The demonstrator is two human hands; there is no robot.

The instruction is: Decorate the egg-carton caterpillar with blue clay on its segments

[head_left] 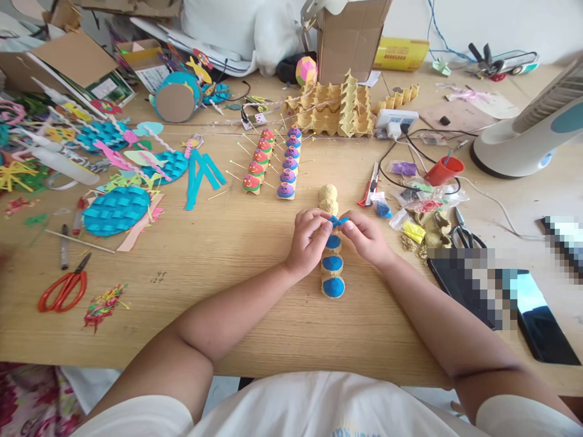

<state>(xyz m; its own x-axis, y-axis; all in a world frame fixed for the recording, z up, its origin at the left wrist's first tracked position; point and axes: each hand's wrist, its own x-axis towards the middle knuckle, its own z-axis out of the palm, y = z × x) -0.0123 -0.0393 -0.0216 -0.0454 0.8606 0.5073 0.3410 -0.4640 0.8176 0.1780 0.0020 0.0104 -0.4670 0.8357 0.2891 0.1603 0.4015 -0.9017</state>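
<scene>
Between the fingertips of my left hand (310,238) and my right hand (367,235) is a small piece of blue clay (337,221). Both hands pinch it just above a strip of egg carton cups (328,198) lying lengthwise on the table. The three cups nearest me carry smooth blue clay caps (333,286), while the far cups are bare tan pulp. My fingers partly hide the cup under them. To the right of my right hand sits another lump of blue clay (384,209) in a clear wrapper.
Two finished carton caterpillars (286,176) with pins stand beyond my left hand. Egg trays (337,109) lie at the back. Scissors (464,230), a red cup (444,170), phones (537,315) and a white fan (523,133) are at right; orange-handled scissors (64,290) and blue woven paper (116,210) at left.
</scene>
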